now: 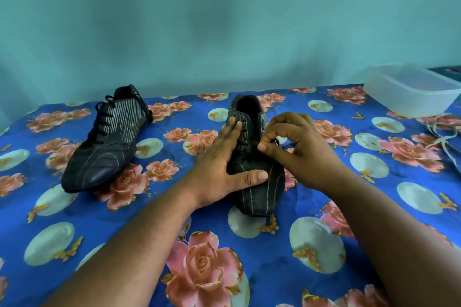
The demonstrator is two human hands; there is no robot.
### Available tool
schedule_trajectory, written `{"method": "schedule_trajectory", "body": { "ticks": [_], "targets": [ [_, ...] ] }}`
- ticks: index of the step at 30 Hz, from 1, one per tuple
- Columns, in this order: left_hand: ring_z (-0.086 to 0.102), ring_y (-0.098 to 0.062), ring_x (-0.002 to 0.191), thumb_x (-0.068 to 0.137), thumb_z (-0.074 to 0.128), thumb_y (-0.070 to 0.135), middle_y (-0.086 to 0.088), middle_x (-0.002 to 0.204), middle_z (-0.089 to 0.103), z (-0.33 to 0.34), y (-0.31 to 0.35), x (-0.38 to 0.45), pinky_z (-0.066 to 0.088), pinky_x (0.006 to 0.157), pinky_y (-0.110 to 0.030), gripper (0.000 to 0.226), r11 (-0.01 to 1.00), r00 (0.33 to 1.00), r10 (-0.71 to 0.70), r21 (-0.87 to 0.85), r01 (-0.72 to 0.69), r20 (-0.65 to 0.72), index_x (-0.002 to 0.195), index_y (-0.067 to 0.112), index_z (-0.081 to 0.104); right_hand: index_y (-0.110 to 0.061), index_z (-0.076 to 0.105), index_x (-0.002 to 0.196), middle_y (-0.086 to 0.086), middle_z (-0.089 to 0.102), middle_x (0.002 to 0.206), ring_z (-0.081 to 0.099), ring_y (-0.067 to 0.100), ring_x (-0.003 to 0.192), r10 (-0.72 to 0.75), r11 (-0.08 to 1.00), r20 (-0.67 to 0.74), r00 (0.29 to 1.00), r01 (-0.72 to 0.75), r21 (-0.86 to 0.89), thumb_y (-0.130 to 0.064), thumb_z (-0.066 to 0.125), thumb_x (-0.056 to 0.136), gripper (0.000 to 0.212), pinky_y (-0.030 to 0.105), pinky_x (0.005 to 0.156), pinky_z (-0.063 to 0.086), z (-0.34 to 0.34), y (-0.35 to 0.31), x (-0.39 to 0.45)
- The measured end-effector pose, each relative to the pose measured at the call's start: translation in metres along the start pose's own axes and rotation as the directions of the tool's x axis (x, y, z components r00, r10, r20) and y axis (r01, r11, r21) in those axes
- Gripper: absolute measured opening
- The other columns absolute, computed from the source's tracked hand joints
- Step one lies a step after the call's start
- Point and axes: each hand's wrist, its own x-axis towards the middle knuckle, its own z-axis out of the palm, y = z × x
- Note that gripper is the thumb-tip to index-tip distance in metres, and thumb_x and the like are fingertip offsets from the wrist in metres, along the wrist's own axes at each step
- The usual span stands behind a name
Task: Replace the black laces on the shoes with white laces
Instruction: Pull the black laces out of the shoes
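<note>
Two bare forearms reach in from the bottom edge over a blue floral cloth (74, 219) that covers the table. The left hand (219, 164) lies flat against the near shoe (259, 182), fingers straight along the shoe's left side and the thumb stretched across its toe; it presses the shoe down without curling round it. The right hand (296, 149) hovers over the lace area of that shoe with its fingers curled, and thumb and forefinger pinch a black lace (277, 142) at the shoe's right side. Part of this lace remains threaded through the eyelets beside the left fingertips.

The near shoe stands upright on the cloth, its toe pointing toward the camera and its opening toward the wall. The second shoe (109, 142) sits well apart to the left, tilted onto its side, toe toward the near-left, with its own black lace (102, 119) fully threaded and tied at the top.

At the right edge of the table the white laces (444, 137) lie loose on the cloth, well apart from both shoes. Just behind them sits a translucent plastic container (411, 90) with its lid on. A teal wall (224, 20) rises behind the table.
</note>
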Motion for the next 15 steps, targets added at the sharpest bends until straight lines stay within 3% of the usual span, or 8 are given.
{"method": "schedule_trajectory", "body": {
  "ticks": [1,4,8,10,15],
  "targets": [
    [-0.016,0.005,0.151,0.064,0.047,0.091,0.027,0.165,-0.020,0.000,0.000,0.000,-0.012,0.125,-0.052,0.120,1.000,1.000,0.000,-0.001,0.000,0.000,0.160,0.042,-0.006,-0.043,0.066,0.088,-0.018,0.059,0.106,0.050,0.017,0.114,0.024,1.000,-0.033,0.999,-0.024,0.012,-0.047,0.069,0.089,0.005,0.034,0.100,0.040,-0.003,0.001,0.001],
    [-0.016,0.007,0.151,0.065,0.048,0.090,0.028,0.164,-0.019,0.000,0.001,-0.001,-0.013,0.125,-0.053,0.120,1.000,1.000,0.003,-0.012,-0.003,-0.001,0.160,0.041,-0.005,-0.043,0.062,0.083,-0.017,0.058,0.102,0.051,0.017,0.112,0.185,0.982,-0.169,0.968,-0.178,0.057,-0.033,0.071,0.095,0.018,0.028,0.094,0.039,-0.013,0.008,0.004],
    [-0.018,0.006,0.151,0.065,0.049,0.090,0.028,0.165,-0.019,0.000,0.000,-0.001,-0.013,0.125,-0.053,0.120,1.000,1.000,0.009,-0.013,-0.009,-0.007,0.161,0.041,-0.005,-0.033,0.067,0.087,-0.009,0.056,0.108,0.050,0.021,0.115,0.365,0.931,-0.247,0.897,-0.356,0.084,-0.034,0.069,0.095,0.008,0.030,0.086,0.035,-0.020,0.019,0.005],
    [-0.017,0.004,0.151,0.065,0.049,0.091,0.027,0.165,-0.019,0.000,-0.001,-0.001,-0.013,0.125,-0.053,0.121,1.000,1.000,0.008,-0.009,-0.008,-0.006,0.161,0.040,-0.005,-0.034,0.068,0.094,-0.010,0.054,0.112,0.048,0.020,0.119,0.347,0.938,-0.214,0.913,-0.340,0.069,-0.035,0.070,0.094,0.002,0.030,0.090,0.036,-0.016,0.015,0.004],
    [-0.014,0.002,0.153,0.064,0.048,0.091,0.025,0.166,-0.018,0.000,0.000,0.000,-0.009,0.125,-0.055,0.121,1.000,1.000,0.007,-0.002,-0.007,-0.009,0.161,0.040,-0.004,-0.047,0.070,0.114,-0.014,0.052,0.128,0.040,0.018,0.128,0.057,0.992,-0.019,0.998,-0.059,-0.111,-0.069,0.060,0.083,0.040,0.040,0.106,0.032,-0.002,-0.005,-0.001]
  ]
}}
